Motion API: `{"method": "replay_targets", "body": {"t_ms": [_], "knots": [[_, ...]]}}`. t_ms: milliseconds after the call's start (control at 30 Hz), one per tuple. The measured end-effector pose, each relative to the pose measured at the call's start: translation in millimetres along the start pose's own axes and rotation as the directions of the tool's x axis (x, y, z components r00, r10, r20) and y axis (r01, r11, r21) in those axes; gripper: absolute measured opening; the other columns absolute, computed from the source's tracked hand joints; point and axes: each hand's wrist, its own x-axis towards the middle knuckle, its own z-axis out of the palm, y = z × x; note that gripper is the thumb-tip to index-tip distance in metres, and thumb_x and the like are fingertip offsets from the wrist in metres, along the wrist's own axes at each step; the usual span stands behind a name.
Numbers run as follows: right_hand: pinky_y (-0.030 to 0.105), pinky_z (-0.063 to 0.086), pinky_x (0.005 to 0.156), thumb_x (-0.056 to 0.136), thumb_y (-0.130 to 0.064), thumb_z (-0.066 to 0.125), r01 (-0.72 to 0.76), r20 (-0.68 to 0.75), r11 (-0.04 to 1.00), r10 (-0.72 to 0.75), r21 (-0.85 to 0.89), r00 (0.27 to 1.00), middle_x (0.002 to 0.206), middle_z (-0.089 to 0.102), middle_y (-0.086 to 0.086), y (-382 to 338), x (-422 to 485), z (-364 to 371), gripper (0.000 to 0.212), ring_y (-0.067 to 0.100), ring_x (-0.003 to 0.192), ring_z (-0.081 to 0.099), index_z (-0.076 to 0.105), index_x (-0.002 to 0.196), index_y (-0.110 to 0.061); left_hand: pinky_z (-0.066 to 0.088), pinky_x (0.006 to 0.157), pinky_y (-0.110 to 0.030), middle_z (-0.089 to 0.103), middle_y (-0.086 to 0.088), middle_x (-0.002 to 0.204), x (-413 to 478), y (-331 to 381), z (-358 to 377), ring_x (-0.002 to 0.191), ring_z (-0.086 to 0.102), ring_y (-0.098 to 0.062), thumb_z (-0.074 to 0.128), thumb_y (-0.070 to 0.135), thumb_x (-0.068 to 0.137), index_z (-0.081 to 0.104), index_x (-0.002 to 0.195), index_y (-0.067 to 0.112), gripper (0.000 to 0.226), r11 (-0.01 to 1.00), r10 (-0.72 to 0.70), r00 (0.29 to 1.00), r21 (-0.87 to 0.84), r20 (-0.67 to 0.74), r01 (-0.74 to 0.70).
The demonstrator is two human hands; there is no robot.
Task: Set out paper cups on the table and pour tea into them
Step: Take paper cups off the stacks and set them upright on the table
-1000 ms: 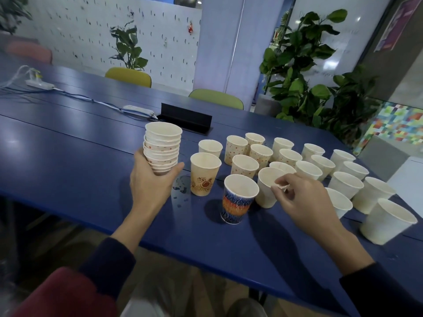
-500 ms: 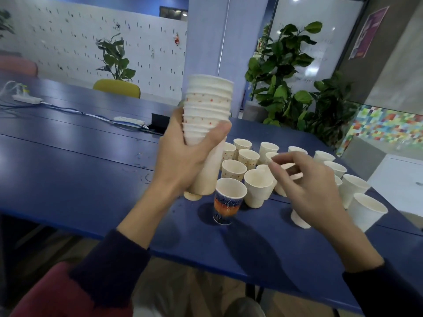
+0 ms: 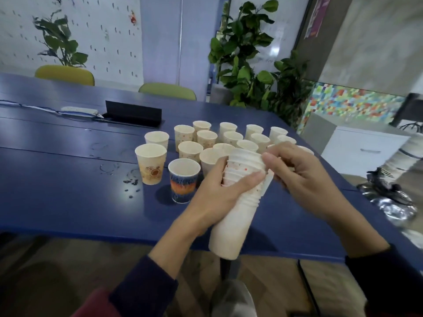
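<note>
- One stack of nested paper cups (image 3: 231, 216), tilted and held in the air over the near edge of the bench (image 3: 68, 191); base end points at the person, mouth end at the standing cups.
- Left hand (image 3: 217, 200) grips the stack round its upper half, thumb laid across the front, fingers curled behind.
- Right hand (image 3: 299, 177) has its fingers curled at the mouth end and its thumb on the rim of the top cup, pinching it.
- Many loose cups (image 3: 231, 137) stand upright in a tight cluster on the bench just beyond the hands; insides look empty.
- Blue-and-orange patterned cup (image 3: 183, 181) stands nearest, just left of the left hand.
- Cream cup with orange swirl print (image 3: 151, 164) stands beside it to the left, not touching.
- Dark drops and wet rings (image 3: 130, 183) on the bench left of those two.
- Black box (image 3: 134, 113) and white power strip (image 3: 79, 109) with cable lie further back.
- Two green chairs (image 3: 168, 90) and leafy plants (image 3: 247, 65) stand behind the bench.
</note>
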Motion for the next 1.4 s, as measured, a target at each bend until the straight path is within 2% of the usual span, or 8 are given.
{"method": "replay_targets", "body": {"t_ms": [167,267,433,633,800,1033,1200,1400], "knots": [[0.033,0.040,0.054,0.102,-0.027,0.056,-0.010,-0.035,0.993,0.006,-0.115,0.999,0.062,0.055,-0.005,5.9,-19.5,-7.9,0.029,0.014,0.057,0.049,0.063,0.075,-0.020,0.055,0.078,-0.026,0.072,0.019,0.106,5.0,-12.1,16.6,0.094,0.070,-0.002,0.075,0.042,0.084,0.058,0.117,0.043,0.037,0.997,-0.072,0.997,0.026,0.037,0.071],[0.028,0.042,0.052,0.103,-0.023,0.056,-0.083,-0.209,0.990,0.057,-0.118,0.976,0.058,0.058,-0.005,9.6,-23.4,-12.9,0.030,0.011,0.052,0.052,0.061,0.074,-0.017,0.057,0.086,-0.039,0.073,0.014,0.105,9.7,-14.9,20.1,0.095,0.070,-0.008,0.078,0.045,0.082,0.059,0.116,0.041,0.039,0.990,-0.097,0.994,0.113,0.057,0.090],[0.028,0.053,0.058,0.102,-0.024,0.058,-0.199,-0.484,0.973,0.120,-0.115,0.867,0.059,0.063,-0.004,34.4,-26.9,-45.7,0.025,0.014,0.056,0.063,0.067,0.080,-0.015,0.049,0.069,-0.014,0.069,0.030,0.096,14.6,-18.0,20.6,0.086,0.064,0.011,0.076,0.046,0.082,0.059,0.108,0.040,0.032,0.985,-0.069,0.997,0.156,-0.021,0.072],[0.034,0.041,0.056,0.096,-0.025,0.066,-0.233,-0.309,0.834,0.079,-0.500,0.948,0.062,0.061,-0.002,82.7,-48.0,-39.9,0.025,0.016,0.057,0.055,0.070,0.076,-0.010,0.053,0.084,-0.026,0.069,0.018,0.110,22.3,-27.5,16.9,0.099,0.066,0.000,0.079,0.052,0.075,0.057,0.120,0.035,0.053,0.988,-0.026,0.991,0.145,-0.130,0.045],[0.037,0.045,0.057,0.094,-0.026,0.068,-0.279,-0.246,0.750,0.159,-0.600,0.956,0.072,0.065,0.005,104.0,-54.8,-28.4,0.023,0.023,0.063,0.056,0.071,0.079,-0.009,0.051,0.081,-0.015,0.067,0.021,0.114,23.9,-31.2,13.2,0.104,0.063,0.004,0.083,0.041,0.077,0.056,0.125,0.035,0.055,0.989,0.085,0.982,0.137,-0.167,-0.063],[0.040,0.054,0.064,0.095,-0.038,0.063,-0.223,-0.345,0.849,0.052,-0.478,0.937,0.105,0.071,-0.002,68.3,-50.6,-19.7,0.028,0.011,0.063,0.061,0.072,0.110,-0.016,0.050,0.086,-0.016,0.067,0.017,0.118,32.0,-41.2,11.6,0.110,0.062,-0.002,0.085,0.031,0.078,0.054,0.129,0.030,0.060,0.981,0.165,0.975,0.124,-0.147,-0.147],[0.013,0.044,0.064,0.099,-0.039,0.059,0.013,-0.191,0.960,-0.069,-0.279,0.979,0.108,0.063,-0.014,22.7,-33.5,9.5,0.030,0.009,0.069,0.059,0.067,0.123,-0.023,0.052,0.090,-0.024,0.069,0.007,0.119,36.9,-43.1,11.4,0.110,0.065,-0.009,0.085,0.026,0.079,0.055,0.130,0.023,0.059,0.980,0.186,0.978,0.094,-0.090,-0.178],[0.038,0.050,0.067,0.102,-0.028,0.054,0.094,-0.072,0.974,-0.111,-0.205,0.991,0.090,0.066,-0.007,24.7,-14.7,29.1,0.022,0.014,0.078,0.060,0.071,0.095,-0.017,0.055,0.091,-0.033,0.071,0.006,0.113,33.3,-43.3,-2.0,0.105,0.067,-0.012,0.083,0.023,0.078,0.057,0.128,0.024,0.056,0.978,0.164,0.986,0.135,-0.034,-0.158]]}}
